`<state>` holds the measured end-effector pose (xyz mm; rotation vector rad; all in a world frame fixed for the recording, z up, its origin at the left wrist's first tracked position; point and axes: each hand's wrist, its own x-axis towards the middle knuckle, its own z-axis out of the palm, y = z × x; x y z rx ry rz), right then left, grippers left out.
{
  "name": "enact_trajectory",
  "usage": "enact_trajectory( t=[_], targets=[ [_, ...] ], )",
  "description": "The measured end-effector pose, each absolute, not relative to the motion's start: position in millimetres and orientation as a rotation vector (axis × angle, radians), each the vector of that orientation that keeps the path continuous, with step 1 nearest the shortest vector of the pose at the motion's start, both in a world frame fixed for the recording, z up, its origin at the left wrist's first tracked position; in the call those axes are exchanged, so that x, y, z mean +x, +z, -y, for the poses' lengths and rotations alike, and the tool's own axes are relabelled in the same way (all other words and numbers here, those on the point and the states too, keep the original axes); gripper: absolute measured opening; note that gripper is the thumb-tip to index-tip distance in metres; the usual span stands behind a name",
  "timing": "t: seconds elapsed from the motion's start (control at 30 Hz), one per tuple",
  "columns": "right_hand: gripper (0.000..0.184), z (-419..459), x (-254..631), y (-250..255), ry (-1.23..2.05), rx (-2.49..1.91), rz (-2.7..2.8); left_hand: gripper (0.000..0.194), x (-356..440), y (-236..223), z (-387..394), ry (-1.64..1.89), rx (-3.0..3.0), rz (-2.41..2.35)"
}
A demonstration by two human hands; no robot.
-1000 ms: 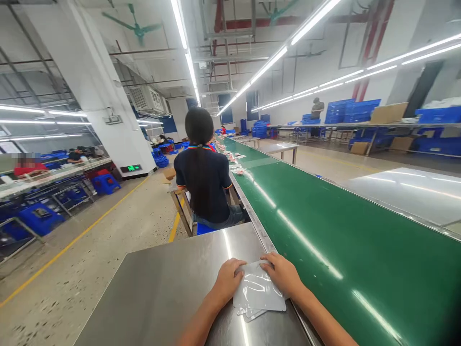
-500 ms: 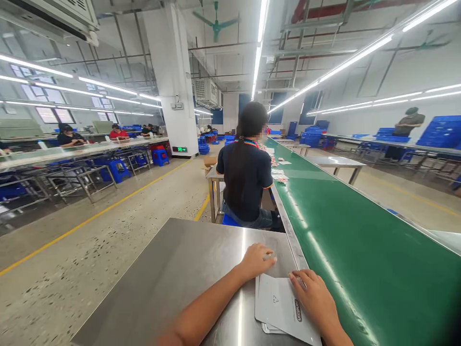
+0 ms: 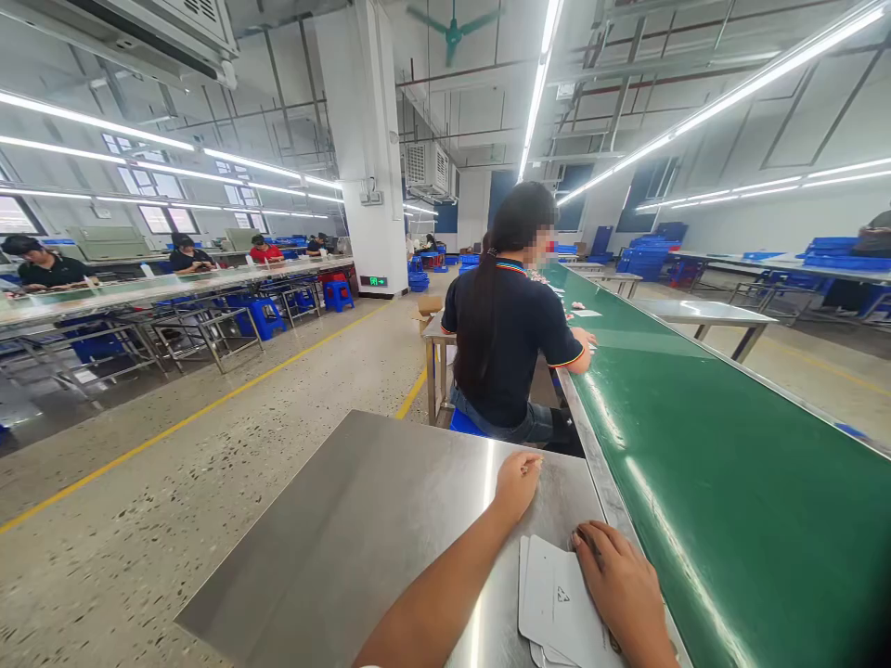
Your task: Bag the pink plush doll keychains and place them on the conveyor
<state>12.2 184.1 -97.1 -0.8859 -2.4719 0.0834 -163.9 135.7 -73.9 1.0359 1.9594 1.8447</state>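
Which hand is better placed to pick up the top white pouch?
Right. The right hand already rests on the stack of white pouches, beside the green conveyor. The left hand lies flat on bare steel table, apart from them.

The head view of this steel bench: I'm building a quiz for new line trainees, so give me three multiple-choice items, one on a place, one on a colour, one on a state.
1. Where does the stack of flat white pouches lie?
A. on the brushed steel table, beside the belt
B. on the belt
C. on the floor

2. What colour is the long conveyor belt?
A. blue
B. green
C. grey

3. How is the left hand?
A. gripping a pouch
B. raised in the air
C. resting on bare steel, apart from the pouches

Answers:
1 A, the pouches sit on the steel top under the right hand, at the belt's edge.
2 B, the belt surface is plainly green.
3 C, it lies on the table with nothing in it.
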Motion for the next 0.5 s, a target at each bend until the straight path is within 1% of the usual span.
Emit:
enact_trajectory(
  t=[0.23, 0.33, 0.4, 0.5],
  targets=[
    [0.033, -185, 11, -100, 0.026, -0.834, 2.447, 0.019, -161, -68, -134, 1.962, 0.847, -1.793],
    [0.029, -183, 11, -100, 0.022, -0.843, 2.433, 0.020, -165, -56, -137, 2.031, 0.742, -1.656],
    [0.028, -181, 11, -100, 0.023, -0.847, 2.426, 0.025, -167, -33, -137, 2.082, 0.713, -1.542],
    [0.026, -179, 11, -100, 0.028, -0.852, 2.404, 0.028, -159, 24, -125, 2.159, 0.778, -1.267]
  ],
)
